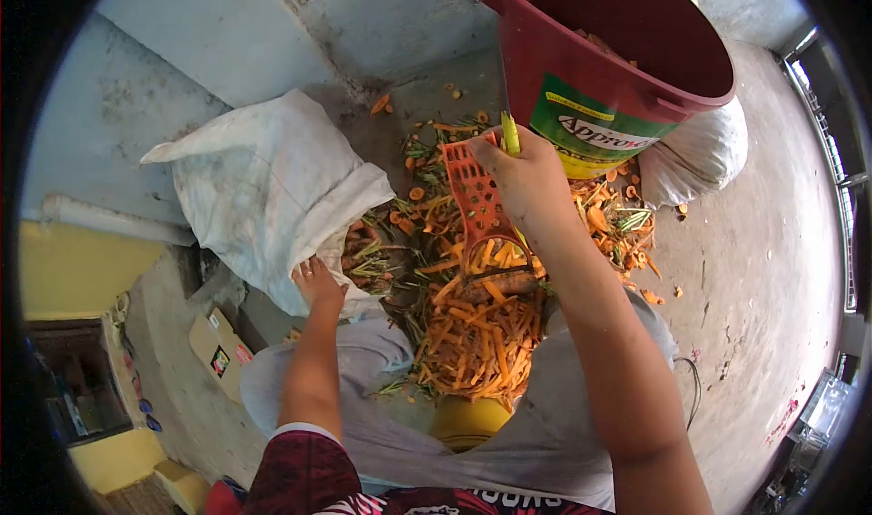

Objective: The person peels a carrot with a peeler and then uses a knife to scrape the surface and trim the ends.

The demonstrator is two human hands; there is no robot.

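At the mouth of a white woven sack (263, 183), my left hand (320, 286) has its fingers closed on the folded edge. Whole carrots with green stems (371, 259) show inside the opening. My right hand (527, 174) is closed around an orange slotted plastic piece (481, 202) and a slim yellow-green handle (511, 135). What that handle belongs to is mostly hidden. Below the right hand, a brownish carrot (498, 286) lies on a big heap of orange carrot peelings (481, 342) between my knees.
A dark red bucket (563, 56) with a green label stands beyond my right hand, with orange scraps inside. Behind it sits another white sack (699, 156). A yellow container (468, 420) is between my legs. Flattened cardboard (218, 351) lies left, and a pale wall (218, 24) rises behind.
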